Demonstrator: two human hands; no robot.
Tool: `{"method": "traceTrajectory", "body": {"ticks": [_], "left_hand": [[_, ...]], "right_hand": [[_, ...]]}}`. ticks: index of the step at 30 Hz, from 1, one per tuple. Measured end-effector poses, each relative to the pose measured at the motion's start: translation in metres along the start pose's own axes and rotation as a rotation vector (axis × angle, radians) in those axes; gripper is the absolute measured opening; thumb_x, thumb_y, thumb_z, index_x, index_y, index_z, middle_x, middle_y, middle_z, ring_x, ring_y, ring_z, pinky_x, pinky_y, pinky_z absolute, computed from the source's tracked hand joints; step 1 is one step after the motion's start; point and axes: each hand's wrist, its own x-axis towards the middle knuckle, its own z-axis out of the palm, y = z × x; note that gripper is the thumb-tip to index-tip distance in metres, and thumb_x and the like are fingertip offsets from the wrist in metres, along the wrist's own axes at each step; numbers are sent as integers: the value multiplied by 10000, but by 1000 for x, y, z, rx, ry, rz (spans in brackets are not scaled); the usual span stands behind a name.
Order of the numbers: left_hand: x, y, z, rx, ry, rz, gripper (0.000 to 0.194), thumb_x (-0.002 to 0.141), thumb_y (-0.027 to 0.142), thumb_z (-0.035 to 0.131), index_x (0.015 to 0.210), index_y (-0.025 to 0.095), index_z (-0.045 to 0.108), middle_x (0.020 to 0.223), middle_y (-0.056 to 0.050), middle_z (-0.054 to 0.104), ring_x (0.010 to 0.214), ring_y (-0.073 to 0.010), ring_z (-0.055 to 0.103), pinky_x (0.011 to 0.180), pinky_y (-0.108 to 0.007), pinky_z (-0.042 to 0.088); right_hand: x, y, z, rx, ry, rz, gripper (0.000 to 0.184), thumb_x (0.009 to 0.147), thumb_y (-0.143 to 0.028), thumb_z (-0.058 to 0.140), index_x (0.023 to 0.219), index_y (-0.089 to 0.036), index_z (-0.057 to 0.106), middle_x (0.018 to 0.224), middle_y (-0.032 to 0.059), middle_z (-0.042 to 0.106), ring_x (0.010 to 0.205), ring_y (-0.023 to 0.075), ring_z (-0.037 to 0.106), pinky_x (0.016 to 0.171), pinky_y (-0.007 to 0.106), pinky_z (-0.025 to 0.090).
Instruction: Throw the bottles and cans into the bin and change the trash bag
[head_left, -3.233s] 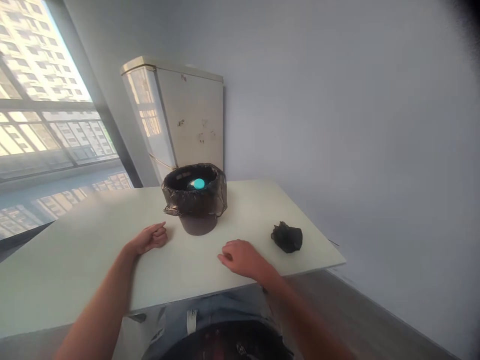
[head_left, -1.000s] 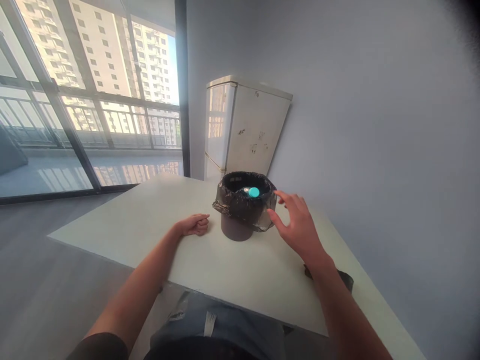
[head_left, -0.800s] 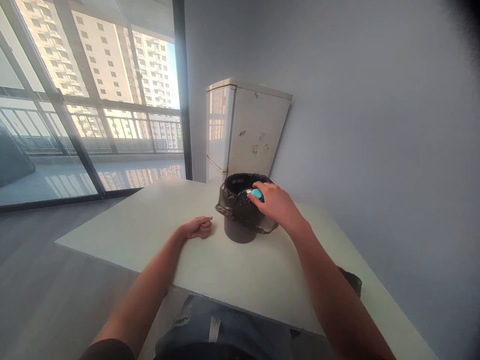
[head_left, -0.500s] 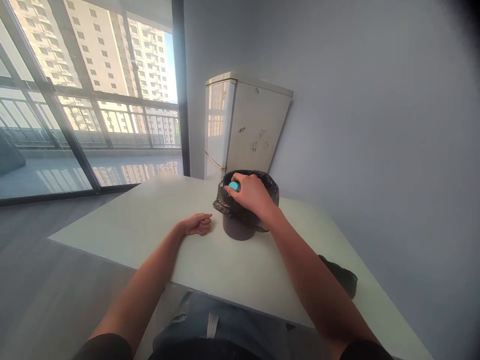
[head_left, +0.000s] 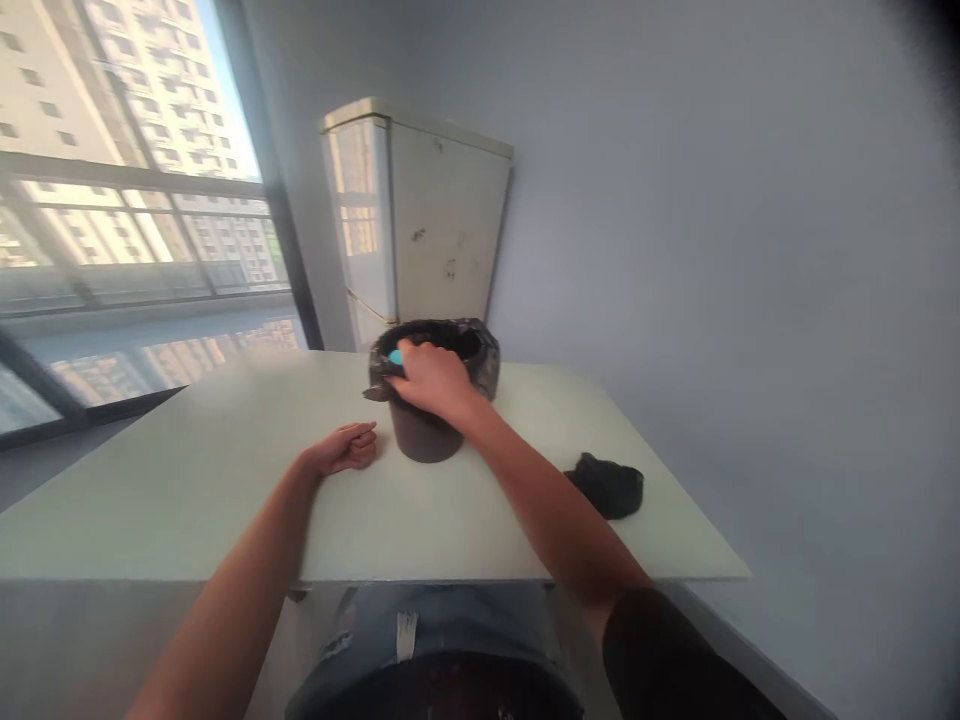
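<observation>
A dark brown bin (head_left: 427, 440) stands upright on the pale table, a black plastic bag (head_left: 486, 360) lining it and folded over its rim. My right hand (head_left: 431, 380) reaches over the near rim. Its thumb and fingers are closed on a round turquoise object (head_left: 396, 357) that looks like a cap; anything below it is hidden by the hand and the bag. Left of the bin my left hand (head_left: 345, 450) rests on the tabletop, curled into a loose fist, with nothing visible in it.
Right of the bin, a crumpled black bundle (head_left: 609, 487) lies on the white table (head_left: 420, 530). Behind the table stands an old white fridge (head_left: 450, 220) against a grey wall (head_left: 675, 250). Large glass windows (head_left: 135, 250) are at the left.
The camera view has swung right, so everything sits further left. My right hand still grips the turquoise object at the bin, tipped more fingers-down. The left fist stays on the table.
</observation>
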Motion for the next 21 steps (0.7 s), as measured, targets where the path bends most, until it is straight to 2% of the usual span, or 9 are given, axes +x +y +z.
{"method": "traceTrajectory", "body": {"ticks": [4, 7, 9, 11, 13, 16, 18, 20, 21], "left_hand": [[1, 4, -5, 31, 27, -22, 565, 1036, 419, 569, 594, 214, 283, 535, 59, 235, 457, -93, 292, 433, -211, 301], [1, 6, -6, 46, 60, -27, 582, 1030, 463, 570, 594, 215, 275, 538, 56, 244, 460, -95, 293, 426, -211, 310], [1, 6, -3, 53, 81, -19, 589, 1022, 475, 579, 591, 215, 274, 537, 57, 241, 458, -95, 287, 422, -210, 311], [0, 6, 1, 63, 100, -6, 588, 1013, 467, 596, 585, 216, 280, 532, 62, 233, 452, -93, 278, 421, -210, 314], [0, 6, 5, 73, 121, 25, 588, 1005, 463, 609, 579, 217, 286, 532, 65, 232, 447, -91, 273, 418, -210, 313], [1, 11, 6, 70, 178, 166, 610, 991, 513, 625, 585, 209, 286, 558, 68, 229, 458, -80, 270, 416, -185, 294], [1, 16, 7, 60, 223, 294, 633, 977, 571, 630, 596, 201, 285, 576, 73, 214, 464, -70, 255, 411, -160, 261], [-1, 21, 9, 62, 255, 378, 654, 957, 647, 621, 603, 197, 304, 577, 75, 217, 461, -64, 242, 399, -151, 221], [-3, 22, 12, 72, 265, 395, 663, 942, 693, 611, 604, 197, 328, 571, 73, 235, 458, -63, 244, 393, -155, 206]], "right_hand": [[24, -14, 27, -3, 136, -4, 371, 1049, -460, 603, 1132, -98, 615, 964, 52, 701, 954, 296, 741, 868, 375, 538], [39, -25, 36, -8, 191, -33, 259, 1046, -358, 615, 1112, -107, 631, 945, 3, 681, 915, 263, 736, 841, 357, 530], [41, -31, 34, 19, 163, -37, 222, 1043, -342, 626, 1121, -135, 652, 959, 4, 694, 907, 242, 727, 848, 351, 530], [35, -34, 25, 79, 157, -60, 274, 1025, -410, 661, 1179, -184, 666, 971, 22, 718, 948, 249, 706, 882, 358, 537], [21, -29, 13, 168, 283, -77, 360, 1010, -473, 671, 1270, -226, 644, 1043, 47, 730, 1051, 267, 663, 950, 376, 526], [-9, 4, 0, 323, 648, 54, 292, 1077, -450, 523, 1237, -230, 628, 1150, 71, 698, 1133, 245, 610, 1024, 365, 475], [-25, 42, -3, 453, 828, 263, 282, 1090, -422, 430, 1092, -218, 625, 1025, 71, 687, 1012, 227, 625, 957, 355, 485], [-33, 83, 0, 624, 878, 543, 314, 1065, -470, 441, 985, -214, 604, 922, 62, 666, 865, 212, 620, 831, 343, 495], [-34, 101, 2, 738, 780, 672, 375, 1043, -539, 471, 896, -215, 589, 860, 58, 653, 777, 202, 601, 743, 330, 486]]}}
